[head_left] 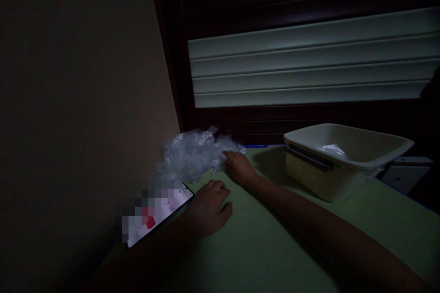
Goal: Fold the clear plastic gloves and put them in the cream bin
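Note:
A crumpled heap of clear plastic bags point(192, 153) lies at the far left of the green table, against the wall. My right hand point(241, 168) is at the heap's right edge, its fingers curled and their tips closed on the thin plastic. Nearer to me, my left hand point(209, 206) rests low over the table with nothing in it. Its fingers are loosely bent, and the thumb stands apart from them. Just left of that hand lies a phone point(168, 213) with a lit screen, partly blurred out.
To the right stands a cream plastic basin point(316, 178) with a grey handle and some clear plastic point(332, 150) inside. A plain wall point(85, 78) bounds the left side. Behind the green tabletop point(275, 242) is dark wood with pale slats point(302, 64). The light is dim.

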Motion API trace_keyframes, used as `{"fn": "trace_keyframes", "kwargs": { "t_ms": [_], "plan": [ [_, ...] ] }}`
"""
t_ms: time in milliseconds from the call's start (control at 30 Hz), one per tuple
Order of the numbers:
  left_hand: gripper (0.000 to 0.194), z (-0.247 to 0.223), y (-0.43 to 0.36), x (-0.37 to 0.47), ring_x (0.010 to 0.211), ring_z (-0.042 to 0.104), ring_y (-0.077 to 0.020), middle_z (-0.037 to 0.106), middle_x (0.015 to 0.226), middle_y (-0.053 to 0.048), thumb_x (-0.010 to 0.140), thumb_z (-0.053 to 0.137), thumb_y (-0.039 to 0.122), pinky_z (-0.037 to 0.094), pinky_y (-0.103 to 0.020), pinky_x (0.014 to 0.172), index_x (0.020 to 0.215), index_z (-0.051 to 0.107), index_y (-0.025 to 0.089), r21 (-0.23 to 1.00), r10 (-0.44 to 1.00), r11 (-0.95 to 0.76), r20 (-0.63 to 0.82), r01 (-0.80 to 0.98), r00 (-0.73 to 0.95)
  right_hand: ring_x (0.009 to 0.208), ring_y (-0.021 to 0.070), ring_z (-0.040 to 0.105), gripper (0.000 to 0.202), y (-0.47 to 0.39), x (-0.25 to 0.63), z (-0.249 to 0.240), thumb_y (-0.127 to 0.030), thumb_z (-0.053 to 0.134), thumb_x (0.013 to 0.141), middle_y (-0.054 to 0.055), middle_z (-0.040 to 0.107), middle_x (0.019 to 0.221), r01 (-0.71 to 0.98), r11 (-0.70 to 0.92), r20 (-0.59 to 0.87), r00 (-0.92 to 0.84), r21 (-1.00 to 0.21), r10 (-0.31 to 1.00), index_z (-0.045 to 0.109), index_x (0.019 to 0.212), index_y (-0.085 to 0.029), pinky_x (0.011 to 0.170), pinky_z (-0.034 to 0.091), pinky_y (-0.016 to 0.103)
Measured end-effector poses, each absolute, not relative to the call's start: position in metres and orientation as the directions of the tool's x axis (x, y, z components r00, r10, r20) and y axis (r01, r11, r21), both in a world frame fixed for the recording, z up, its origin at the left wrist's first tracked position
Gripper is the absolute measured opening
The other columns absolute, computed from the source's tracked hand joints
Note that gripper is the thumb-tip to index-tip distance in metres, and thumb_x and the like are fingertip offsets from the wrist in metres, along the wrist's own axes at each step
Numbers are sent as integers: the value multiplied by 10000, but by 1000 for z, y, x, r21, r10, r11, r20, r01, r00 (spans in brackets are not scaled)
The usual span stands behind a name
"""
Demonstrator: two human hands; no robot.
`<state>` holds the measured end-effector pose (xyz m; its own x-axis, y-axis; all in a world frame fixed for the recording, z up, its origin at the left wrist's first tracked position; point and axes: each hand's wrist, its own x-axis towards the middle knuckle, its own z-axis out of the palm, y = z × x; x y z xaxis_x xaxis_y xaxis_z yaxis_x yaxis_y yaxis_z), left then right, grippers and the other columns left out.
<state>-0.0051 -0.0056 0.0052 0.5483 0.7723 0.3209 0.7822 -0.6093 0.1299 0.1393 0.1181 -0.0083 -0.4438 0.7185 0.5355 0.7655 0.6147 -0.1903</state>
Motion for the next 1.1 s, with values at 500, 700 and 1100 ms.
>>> {"fn": "trace_keyframes", "kwargs": {
  "t_ms": [500, 700, 1100],
  "plan": [
    [146, 12, -4, -5, 911, 519, -220, 572, 939, -81, 843, 514, 215, 433, -331, 809, 912, 608, 128, 99, 750, -636, 314, 765, 582, 918, 193, 590, 273, 110, 147, -2, -299, 522, 893, 73, 574, 1105, 509, 511, 629, 79, -693, 774, 540, 1123, -152, 773, 501, 394],
    [157, 9, 3, -2, 898, 526, -209, 576, 898, -73, 871, 488, 226, 434, -319, 800, 851, 613, 133, 102, 761, -610, 352, 786, 546, 905, 192, 591, 278, 110, 148, 4, -307, 524, 891, 68, 575, 1095, 165, 422, 453, 338, -892, 825, 538, 1120, -149, 759, 504, 385],
    [150, 3, 6, 5, 938, 516, -202, 577, 950, -57, 828, 494, 165, 420, -320, 855, 928, 606, 166, 191, 789, -575, 387, 796, 477, 349, 92, 385, 310, -8, 212, -2, -438, 574, 711, -46, 464, 432, -195, 97, 89, 50, -976, 995, 512, 554, -178, 335, 287, 211]
  ]
}}
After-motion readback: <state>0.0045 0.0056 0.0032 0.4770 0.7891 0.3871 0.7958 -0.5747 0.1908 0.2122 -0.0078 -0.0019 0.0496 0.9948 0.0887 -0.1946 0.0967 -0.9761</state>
